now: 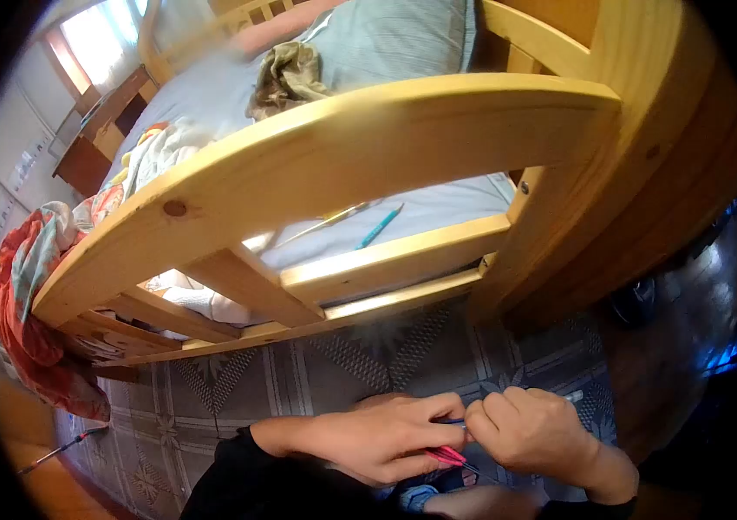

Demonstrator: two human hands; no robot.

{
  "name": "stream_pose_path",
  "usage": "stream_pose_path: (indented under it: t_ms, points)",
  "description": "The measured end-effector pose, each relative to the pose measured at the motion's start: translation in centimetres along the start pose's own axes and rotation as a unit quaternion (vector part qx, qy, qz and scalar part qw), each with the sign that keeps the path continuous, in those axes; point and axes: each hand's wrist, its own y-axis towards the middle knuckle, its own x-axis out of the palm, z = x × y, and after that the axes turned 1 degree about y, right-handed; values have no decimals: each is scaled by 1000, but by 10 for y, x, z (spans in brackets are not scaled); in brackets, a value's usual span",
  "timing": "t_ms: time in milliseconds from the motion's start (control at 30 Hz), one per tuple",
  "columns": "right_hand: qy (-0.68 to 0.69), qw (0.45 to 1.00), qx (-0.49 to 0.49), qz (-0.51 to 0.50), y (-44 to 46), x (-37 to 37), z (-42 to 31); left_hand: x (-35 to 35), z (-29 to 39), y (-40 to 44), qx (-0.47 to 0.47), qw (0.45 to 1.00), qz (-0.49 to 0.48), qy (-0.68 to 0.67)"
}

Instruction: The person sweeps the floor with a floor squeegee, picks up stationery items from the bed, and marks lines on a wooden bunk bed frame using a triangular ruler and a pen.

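Observation:
Low in the view, my left hand [377,436] has its fingers curled around slim items, among them a red-pink one [446,456] showing between the fingers. A bit of blue shows between the two hands. Right beside it, my right hand [529,433] is closed in a fist, its fingertips meeting the left hand's fingers. What it grips is mostly hidden; a pale tip [573,396] sticks out behind it. Thin dark strands or tips show below the red-pink item.
A wooden bed rail [368,130] arches in front of me. On the mattress lie a teal pen [379,227], a brown cloth [286,80] and a grey pillow [399,39]. Red fabric [26,303] hangs at the left. A patterned mat [247,386] covers the floor.

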Motion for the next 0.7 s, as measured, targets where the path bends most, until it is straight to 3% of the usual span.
stream_pose_path:
  t_ms: [133, 267, 333, 367, 400, 433, 467, 533, 633, 700]
  points:
    - [-78, 997, -12, 10, -18, -3, 3, 14, -2, 7, -39, 999, -7, -11]
    - [-20, 999, 29, -13, -26, -10, 6, 15, 1, 11, -32, 999, 24, -12]
    - [61, 973, 181, 127, -25, -10, 16, 11, 2, 8, -20, 998, 66, -3]
    - [119, 964, 212, 108, -33, -13, 29, 9, 2, 7, -8, 994, 107, 4]
    - [296, 900, 271, 172, -34, -8, 32, 9, 2, 6, -14, 991, 130, 8]
    - [456, 797, 319, 235, -36, -3, 33, 11, 1, 7, -3, 993, 120, 0]
    - [445, 796, 331, 241, -34, 1, 36, 12, 0, 9, 2, 990, 144, 3]
    - [641, 668, 189, 328, -21, 4, 38, 18, -3, 15, 15, 987, 159, 2]
    - [667, 613, 205, 370, -7, 4, 39, 23, -6, 19, 15, 983, 181, 31]
    - [664, 610, 201, 383, 1, 4, 37, 24, -6, 21, 10, 981, 186, 46]
